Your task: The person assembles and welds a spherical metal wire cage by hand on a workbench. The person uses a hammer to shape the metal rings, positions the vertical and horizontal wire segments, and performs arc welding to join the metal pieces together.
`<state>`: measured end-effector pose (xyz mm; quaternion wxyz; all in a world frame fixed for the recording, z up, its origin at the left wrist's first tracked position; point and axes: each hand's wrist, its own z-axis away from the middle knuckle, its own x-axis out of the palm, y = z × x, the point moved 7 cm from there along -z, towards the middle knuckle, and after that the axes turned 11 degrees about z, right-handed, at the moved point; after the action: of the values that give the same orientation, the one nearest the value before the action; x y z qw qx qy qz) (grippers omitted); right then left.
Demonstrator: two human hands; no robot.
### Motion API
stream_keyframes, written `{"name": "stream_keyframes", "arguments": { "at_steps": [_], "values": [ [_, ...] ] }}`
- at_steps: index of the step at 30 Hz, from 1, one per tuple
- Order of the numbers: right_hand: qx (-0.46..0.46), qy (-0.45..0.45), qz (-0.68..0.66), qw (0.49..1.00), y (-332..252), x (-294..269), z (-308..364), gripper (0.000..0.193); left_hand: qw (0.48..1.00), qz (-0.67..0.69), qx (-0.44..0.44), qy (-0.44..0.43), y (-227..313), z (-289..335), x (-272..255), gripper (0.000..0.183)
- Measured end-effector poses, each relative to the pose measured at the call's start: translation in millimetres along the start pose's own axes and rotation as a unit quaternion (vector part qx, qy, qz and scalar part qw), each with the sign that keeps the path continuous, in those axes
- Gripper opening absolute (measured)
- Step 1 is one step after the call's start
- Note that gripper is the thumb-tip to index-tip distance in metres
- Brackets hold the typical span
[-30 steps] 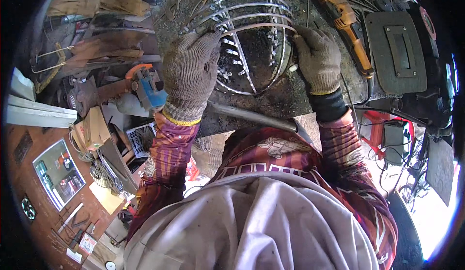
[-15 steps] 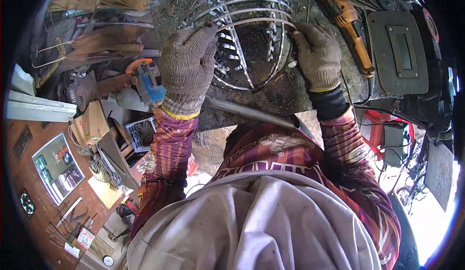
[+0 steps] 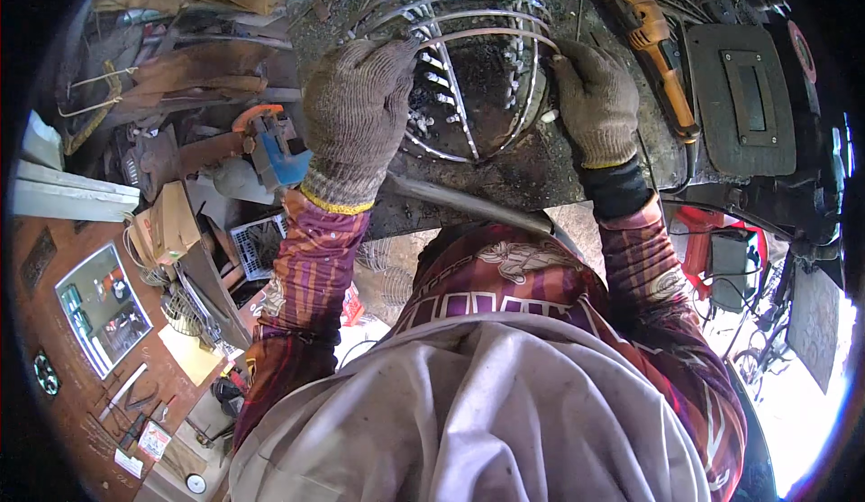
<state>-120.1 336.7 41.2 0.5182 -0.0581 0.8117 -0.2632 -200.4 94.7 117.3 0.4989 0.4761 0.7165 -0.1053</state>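
A rounded metal frame (image 3: 460, 107) of bent rods lies on the dark workbench, with short stubs along its two straight bars. Across it arches a thin brownish curved metal rod (image 3: 489, 31), its ends at my two hands. My left hand (image 3: 359, 105), in a grey-brown knit glove, closes on the rod's left end. Gloved likewise, my right hand (image 3: 596, 104) pinches the right end. Both sets of fingertips are partly hidden, as are the rod's tips. Several similar curved rods of the frame sit just beyond. A small white piece (image 3: 549, 116) is beside my right fingers.
An orange power tool (image 3: 662, 74) and a dark welding shield (image 3: 743, 96) lie at the right of the bench (image 3: 419, 223). Below my hands a metal pipe (image 3: 468, 203) crosses its near edge. Leftward are a blue-and-orange machine (image 3: 277, 155) and a brown board with tools (image 3: 54, 259).
The view has shifted slightly. Both hands keep their hold on the curved rod, which stays arched over the frame with little visible movement.
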Motion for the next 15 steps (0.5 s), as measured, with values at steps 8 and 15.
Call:
{"name": "stream_keyframes", "arguments": {
  "at_steps": [8,15],
  "values": [
    [0.034,-0.012,-0.053,0.998,-1.5,-4.8,0.5,0.028,0.999,-0.015,0.024,0.022,3.2,1.7,-2.4,0.026],
    [-0.002,0.025,-0.029,0.999,-4.5,-6.4,0.5,0.024,1.000,0.012,-0.017,0.003,-3.2,6.9,1.7,0.024]
  ]
}}
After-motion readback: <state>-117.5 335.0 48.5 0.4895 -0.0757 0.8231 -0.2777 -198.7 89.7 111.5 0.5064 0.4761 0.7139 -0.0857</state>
